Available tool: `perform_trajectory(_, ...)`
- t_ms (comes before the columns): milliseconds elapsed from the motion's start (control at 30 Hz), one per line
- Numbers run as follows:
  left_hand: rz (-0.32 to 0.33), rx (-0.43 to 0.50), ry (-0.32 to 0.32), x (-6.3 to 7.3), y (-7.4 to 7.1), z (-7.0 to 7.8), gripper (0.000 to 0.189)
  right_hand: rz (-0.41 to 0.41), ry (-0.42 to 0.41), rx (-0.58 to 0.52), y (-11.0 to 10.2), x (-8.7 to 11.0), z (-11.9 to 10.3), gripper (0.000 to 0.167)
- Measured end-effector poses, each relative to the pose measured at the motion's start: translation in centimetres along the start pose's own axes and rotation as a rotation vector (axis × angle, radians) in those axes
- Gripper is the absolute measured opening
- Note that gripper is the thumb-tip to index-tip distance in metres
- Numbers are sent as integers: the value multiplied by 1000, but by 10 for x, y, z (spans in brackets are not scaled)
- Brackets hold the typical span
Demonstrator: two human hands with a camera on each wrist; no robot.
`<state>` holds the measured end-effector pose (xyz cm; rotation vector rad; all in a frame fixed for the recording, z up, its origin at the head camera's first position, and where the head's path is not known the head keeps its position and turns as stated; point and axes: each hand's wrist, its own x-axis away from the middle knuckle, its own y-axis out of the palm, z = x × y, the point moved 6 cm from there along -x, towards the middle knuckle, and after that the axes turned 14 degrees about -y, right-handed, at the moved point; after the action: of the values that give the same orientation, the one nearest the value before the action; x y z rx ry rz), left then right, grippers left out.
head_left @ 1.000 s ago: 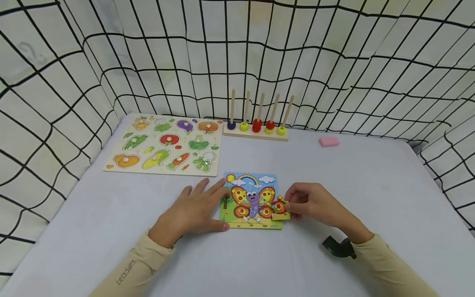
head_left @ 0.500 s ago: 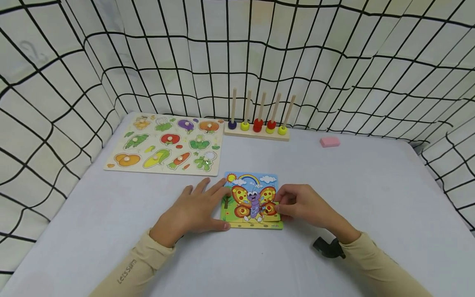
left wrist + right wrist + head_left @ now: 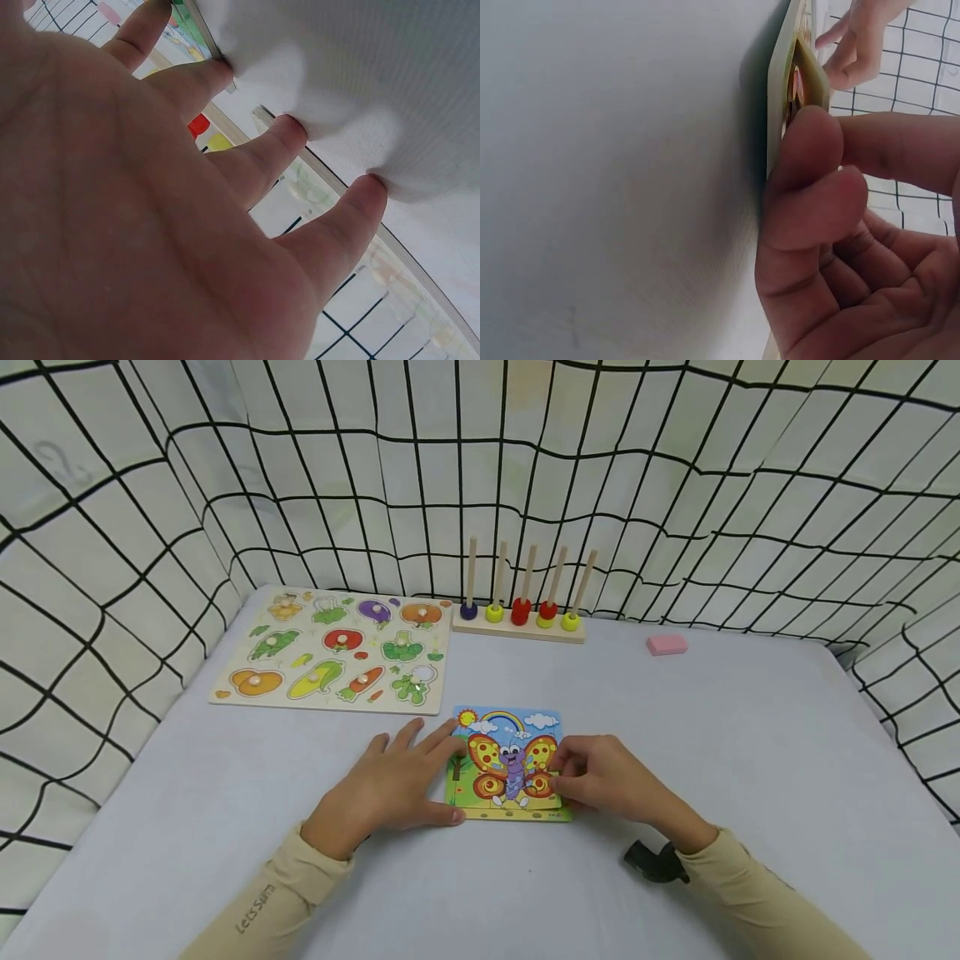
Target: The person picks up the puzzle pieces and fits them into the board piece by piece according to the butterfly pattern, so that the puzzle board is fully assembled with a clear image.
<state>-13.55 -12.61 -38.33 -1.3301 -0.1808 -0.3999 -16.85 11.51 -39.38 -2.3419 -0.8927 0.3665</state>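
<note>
A small butterfly jigsaw puzzle (image 3: 525, 722) lies at the middle of the white table. My left hand (image 3: 393, 781) spreads its fingers at its left side, the thumb at the lower left corner and a fingertip on the left edge. In the left wrist view, fingertips of the left hand (image 3: 157, 210) touch the tabletop. My right hand (image 3: 611, 777) pinches a puzzle piece (image 3: 542, 788) with a wing pattern over the puzzle's lower right. The right wrist view shows that piece (image 3: 817, 71) tilted up from the board, held by the right hand (image 3: 832, 232); fingers hide part of it.
A vegetable peg puzzle (image 3: 307, 664) lies behind the left hand. Beside it stands a wooden peg stacker (image 3: 519, 625) with coloured beads. A pink block (image 3: 667, 645) sits at the back right. Black netting (image 3: 480, 468) surrounds the table's back and sides.
My right hand has moved left with the puzzle piece, from beyond the puzzle's right edge to over its lower right. The left hand has stayed in place.
</note>
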Motion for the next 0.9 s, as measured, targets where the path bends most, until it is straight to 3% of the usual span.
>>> perform_trajectory(900, 4, -7, -6, -2, 2, 2, 84, -5, 56, 196, 11, -9, -2, 16)
